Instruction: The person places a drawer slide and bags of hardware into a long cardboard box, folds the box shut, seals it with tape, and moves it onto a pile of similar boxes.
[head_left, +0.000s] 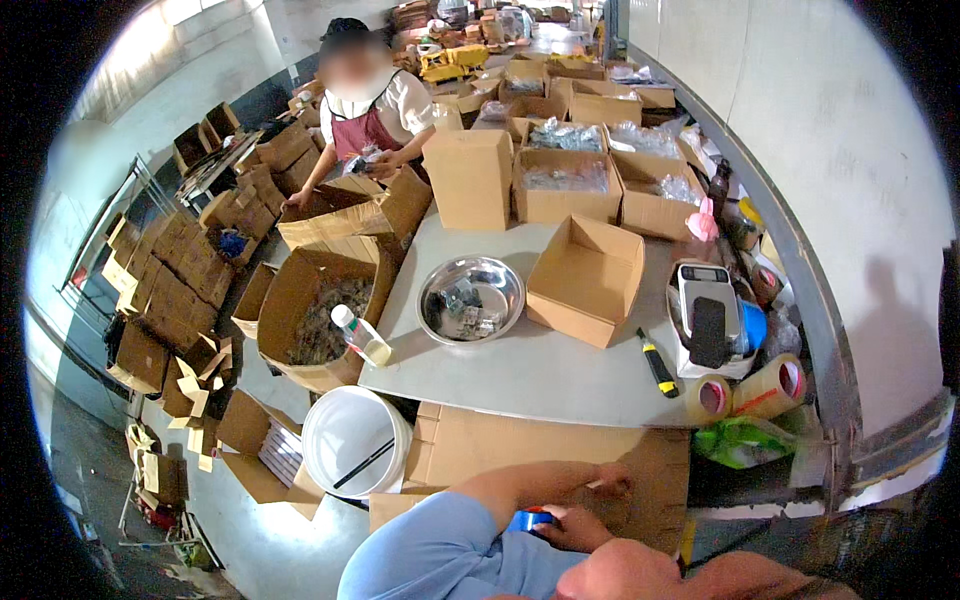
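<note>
At the lower edge, my right hand (575, 527) is closed around a small shiny blue object (531, 520) whose kind I cannot make out. Just beyond it, my left hand (612, 481) is low over the brown cardboard sheet (540, 450); its fingers are small and blurred. Light blue cloth (430, 550) fills the picture's bottom near my bare arm. On the grey table (460, 382), a steel bowl (433, 322) holds small metallic and clear-looking pieces. An open, shallow cardboard box (590, 270) stands right of the bowl.
A bottle (360, 335) leans by a carton (310, 370). A white bucket (320, 440) has a dark stick on it. At right are a utility knife (655, 362), a scale (700, 290) and tape rolls (770, 388). A co-worker (375, 130) handles something at a box.
</note>
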